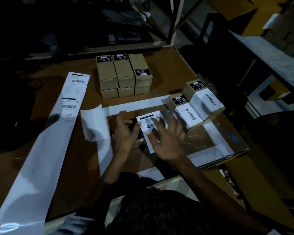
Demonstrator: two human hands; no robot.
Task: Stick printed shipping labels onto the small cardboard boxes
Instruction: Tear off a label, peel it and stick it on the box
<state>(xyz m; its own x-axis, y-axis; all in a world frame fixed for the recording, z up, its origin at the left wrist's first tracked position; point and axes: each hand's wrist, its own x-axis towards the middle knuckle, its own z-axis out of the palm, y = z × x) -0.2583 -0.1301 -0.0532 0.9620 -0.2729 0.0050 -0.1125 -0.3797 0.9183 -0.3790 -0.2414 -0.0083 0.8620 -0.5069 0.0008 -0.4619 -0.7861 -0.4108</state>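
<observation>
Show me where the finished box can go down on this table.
Bare wood lies between the label strip and the stack of unlabelled boxes, and right of that stack, behind the two labelled boxes. It is crowded around both hands, left and right, with backing paper beside them.

Box under the white shipping label [148, 128] mostly covered by left hand [126, 133] and right hand [165, 139]. Right fingers [159, 123] smeared by motion blur. Label print too small to read. Label strip [41, 141] cut off at bottom-left edge.
</observation>
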